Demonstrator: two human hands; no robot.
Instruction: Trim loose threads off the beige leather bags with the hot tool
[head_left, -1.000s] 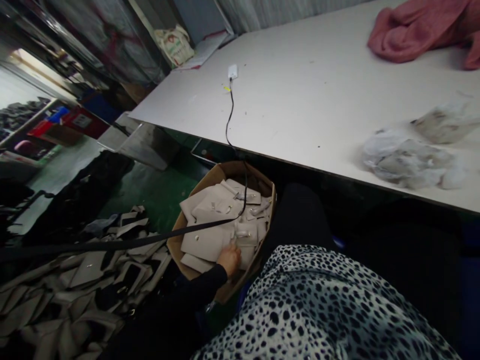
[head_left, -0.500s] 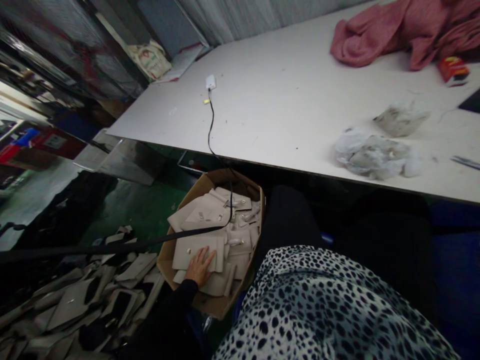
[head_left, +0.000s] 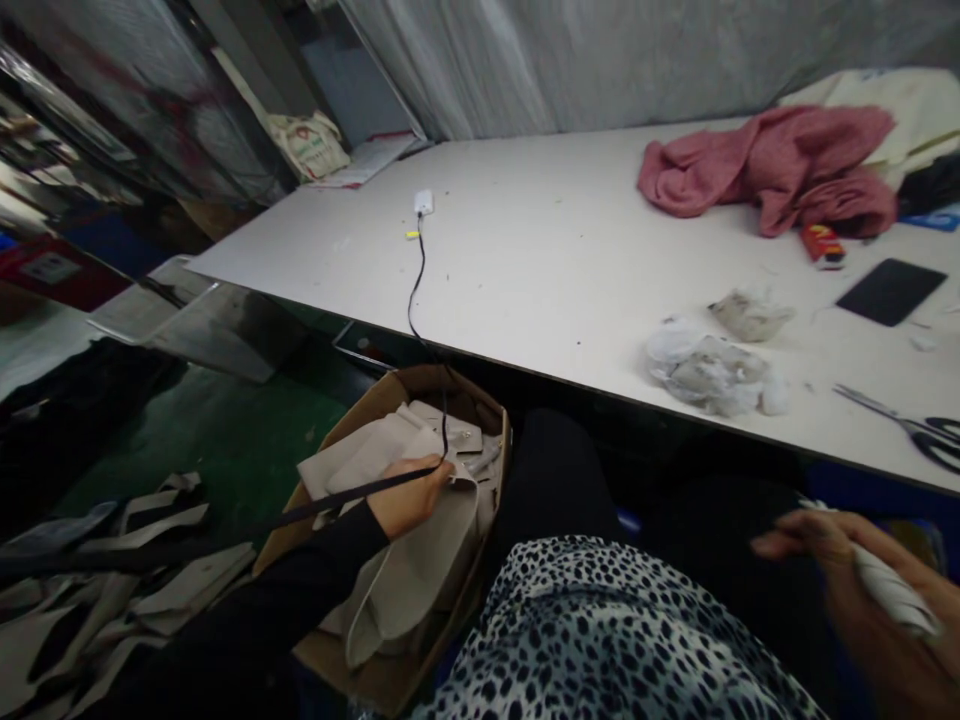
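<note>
My left hand [head_left: 409, 493] is closed on a beige fabric piece [head_left: 409, 575] and lifts it out of a cardboard box [head_left: 352, 665] on the floor to my left. More beige pieces [head_left: 442, 435] lie in the box. At the lower right, under the table edge, my right hand [head_left: 840, 555] is blurred and closed round a small whitish roll [head_left: 892, 590]. A black strap [head_left: 330, 498] crosses in front of the box.
A white table [head_left: 570, 250] carries a pink cloth [head_left: 772, 165], crumpled plastic bags [head_left: 709, 365], scissors [head_left: 907, 430], a black pad [head_left: 891, 291] and a white charger with black cable [head_left: 424, 205]. Loose fabric pieces [head_left: 97, 590] litter the green floor at left.
My left hand went from lying flat on the pieces in the box to gripping one and raising it. My right hand has come into view at the lower right. The view tilted up.
</note>
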